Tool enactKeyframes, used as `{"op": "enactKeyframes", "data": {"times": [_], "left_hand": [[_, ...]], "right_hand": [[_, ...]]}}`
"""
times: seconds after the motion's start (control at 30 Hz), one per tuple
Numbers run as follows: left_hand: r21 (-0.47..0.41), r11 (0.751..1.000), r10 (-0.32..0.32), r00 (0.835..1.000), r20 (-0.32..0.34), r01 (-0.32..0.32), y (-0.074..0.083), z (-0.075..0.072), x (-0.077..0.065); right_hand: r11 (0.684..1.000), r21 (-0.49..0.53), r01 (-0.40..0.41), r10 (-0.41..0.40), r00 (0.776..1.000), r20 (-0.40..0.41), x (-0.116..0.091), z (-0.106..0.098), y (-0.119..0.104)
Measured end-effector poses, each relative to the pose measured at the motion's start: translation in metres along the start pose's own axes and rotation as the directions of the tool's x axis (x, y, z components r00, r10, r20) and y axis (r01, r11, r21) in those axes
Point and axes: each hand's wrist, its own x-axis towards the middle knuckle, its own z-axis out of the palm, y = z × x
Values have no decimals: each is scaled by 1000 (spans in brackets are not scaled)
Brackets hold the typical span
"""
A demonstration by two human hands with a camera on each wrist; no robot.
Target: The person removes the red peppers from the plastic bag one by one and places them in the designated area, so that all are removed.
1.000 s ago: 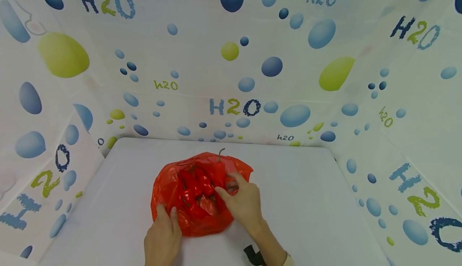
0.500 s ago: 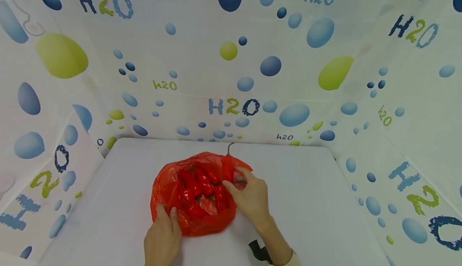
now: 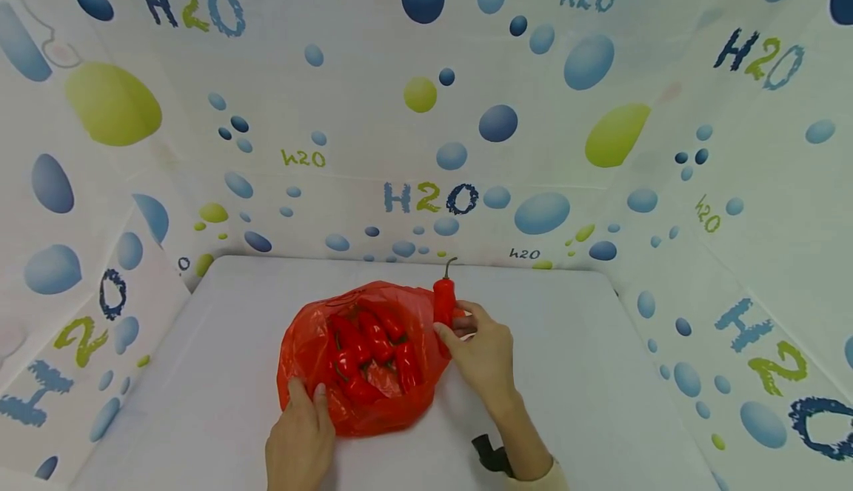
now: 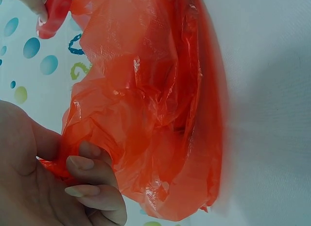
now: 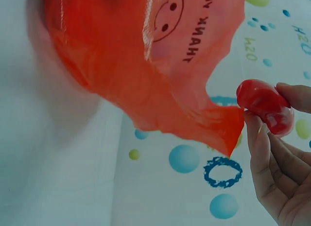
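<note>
A red plastic bag (image 3: pixel 300 346) lies open on the white table, with several glossy red chili peppers (image 3: pixel 376 337) inside. At its near left rim my left hand (image 3: pixel 300 432) pinches the plastic between thumb and fingers; in the left wrist view the bag's edge (image 4: pixel 87 131) passes between them. Beyond the bag's right rim, my right hand (image 3: pixel 485 361) holds one red chili pepper (image 3: pixel 444 300) upright, its curved green stem pointing up. The right wrist view shows that pepper (image 5: pixel 266 107) between thumb and fingers, beside a bag corner (image 5: pixel 226 129).
The white table (image 3: pixel 566 372) extends around the bag on both sides. A white curtain (image 3: pixel 360 106) printed with blue and green drops and H2O lettering surrounds it at back and sides. Near my right wrist is a black strap-like piece (image 3: pixel 492 454).
My right hand has lifted the pepper from among the others and carried it right, past the bag's rim. The left hand keeps its place on the bag.
</note>
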Motion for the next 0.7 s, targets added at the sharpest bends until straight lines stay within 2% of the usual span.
{"op": "enactKeyframes", "data": {"times": [0.7], "left_hand": [[-13,1000,-22,999,33,22,0,1,0]], "right_hand": [[996,-26,-79,78,996,-50,14,-8,34]]}}
